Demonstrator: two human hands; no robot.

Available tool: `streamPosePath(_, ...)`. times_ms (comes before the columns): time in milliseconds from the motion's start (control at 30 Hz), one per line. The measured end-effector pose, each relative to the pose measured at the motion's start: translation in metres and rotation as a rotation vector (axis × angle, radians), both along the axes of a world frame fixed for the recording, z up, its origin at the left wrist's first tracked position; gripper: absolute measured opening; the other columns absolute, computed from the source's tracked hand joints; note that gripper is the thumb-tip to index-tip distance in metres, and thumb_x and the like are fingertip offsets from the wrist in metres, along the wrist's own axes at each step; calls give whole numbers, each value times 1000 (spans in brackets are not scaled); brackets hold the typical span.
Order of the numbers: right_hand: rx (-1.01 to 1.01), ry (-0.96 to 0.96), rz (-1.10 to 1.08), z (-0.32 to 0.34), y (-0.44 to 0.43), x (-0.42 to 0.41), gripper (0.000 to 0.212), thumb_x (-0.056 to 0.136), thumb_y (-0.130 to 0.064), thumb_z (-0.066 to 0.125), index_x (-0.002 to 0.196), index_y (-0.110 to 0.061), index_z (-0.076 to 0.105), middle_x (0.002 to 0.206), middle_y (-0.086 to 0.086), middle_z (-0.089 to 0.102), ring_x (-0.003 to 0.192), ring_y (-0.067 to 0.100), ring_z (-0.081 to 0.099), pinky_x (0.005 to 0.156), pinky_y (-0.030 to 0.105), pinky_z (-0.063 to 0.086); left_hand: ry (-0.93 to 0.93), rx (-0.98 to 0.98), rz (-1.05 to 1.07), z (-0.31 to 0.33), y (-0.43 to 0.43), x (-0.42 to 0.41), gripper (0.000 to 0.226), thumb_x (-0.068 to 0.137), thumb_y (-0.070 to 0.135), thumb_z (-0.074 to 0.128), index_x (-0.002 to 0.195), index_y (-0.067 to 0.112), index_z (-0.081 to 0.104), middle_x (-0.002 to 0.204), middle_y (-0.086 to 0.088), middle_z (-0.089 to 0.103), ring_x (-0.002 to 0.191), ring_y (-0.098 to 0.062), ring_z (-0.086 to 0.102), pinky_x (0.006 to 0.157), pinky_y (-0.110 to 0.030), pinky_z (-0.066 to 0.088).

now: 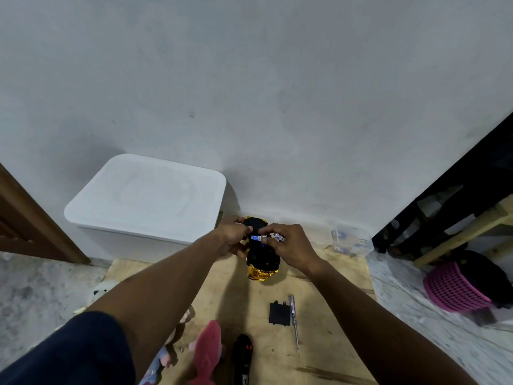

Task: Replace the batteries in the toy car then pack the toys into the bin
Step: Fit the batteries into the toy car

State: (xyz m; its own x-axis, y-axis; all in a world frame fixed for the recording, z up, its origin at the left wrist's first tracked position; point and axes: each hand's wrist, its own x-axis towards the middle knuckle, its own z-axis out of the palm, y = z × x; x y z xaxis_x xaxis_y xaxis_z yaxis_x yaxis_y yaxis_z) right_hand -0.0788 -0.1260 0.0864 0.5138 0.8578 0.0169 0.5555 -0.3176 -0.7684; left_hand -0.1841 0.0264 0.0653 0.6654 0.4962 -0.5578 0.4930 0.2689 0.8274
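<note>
A gold and black toy car (262, 266) is held upside down above the wooden board, its black underside facing me. My left hand (231, 237) grips its far end. My right hand (288, 247) pinches blue-and-white batteries (268, 237) over the car's underside. The black battery cover (279, 314) lies on the board beside a clear-handled screwdriver (293, 323). A white bin (144, 207) with its lid on stands at the wall to the left.
Plush toys lie near me: a pink one (206, 354), a white one (102, 290) and a black remote (242, 357). A clear plastic box (351, 240) sits by the wall. A pink basket (455, 287) and dark shelving (449, 212) are at the right.
</note>
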Motion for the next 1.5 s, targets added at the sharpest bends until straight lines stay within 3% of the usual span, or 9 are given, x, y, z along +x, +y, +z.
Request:
streamPosePath(133,-33,19,66,-4,-1,-4,32,84,-17,77,109,-35,72,106,-12,75,104,1,66,90,24,54,-10,-51,-20,0,-3,-1,24,98,13,57,122,12,52,102,-19,61,56,-31,63,65,-50,58)
streamPosePath(300,13,-112,84,-11,0,-4,18,85,-22,75,103,-27,77,106,-11,72,100,9,66,89,38,54,-26,-44,-22,6,-6,2,8,99,16,57,108,16,55,99,-17,61,54,-27,62,54,-42,58)
streamPosePath(500,46,-239,121,-14,0,-4,20,87,-20,73,105,-27,78,102,-10,73,94,7,67,83,36,55,-10,-33,-40,9,-5,2,24,101,16,54,125,13,51,101,-18,58,57,-28,62,45,-37,57)
streamPosePath(833,-63,-210,98,-4,9,0,10,84,-24,75,94,-23,78,96,-9,66,90,13,63,82,40,54,-58,-19,-10,7,-3,7,26,101,15,52,127,13,53,96,-17,63,55,-30,61,53,-40,57)
streamPosePath(1000,-126,-109,128,9,8,5,25,92,-17,61,110,-25,76,95,-7,57,95,11,57,82,24,48,-77,-52,22,2,-6,3,28,105,15,44,131,9,49,90,-12,60,43,-21,60,44,-32,54)
streamPosePath(1133,-112,-52,44,13,6,9,37,101,-8,42,129,-16,65,95,0,51,89,8,53,75,13,39,-92,-45,70,4,3,4,21,103,14,47,123,13,52,100,-19,66,58,-31,65,59,-42,58)
streamPosePath(1267,11,-46,-80,14,7,13,34,95,-7,57,124,-20,69,102,-1,64,92,13,60,77,17,46,-96,-16,85,9,8,9,22,100,15,52,122,15,54,109,-23,69,65,-35,67,70,-52,58)
streamPosePath(1400,121,82,-192,20,12,13,25,80,-10,77,102,-22,78,93,-3,76,82,5,67,73,11,49,-113,-28,84,15,6,11,23,100,14,52,123,14,54,101,-19,68,63,-34,68,56,-42,59)
streamPosePath(1500,212,248,-312,21,14,8,17,76,-8,83,89,-18,78,81,5,76,76,16,72,74,29,59,-115,-38,94,17,5,12,23,100,13,53,123,14,53,98,-17,67,59,-31,67,49,-38,56)
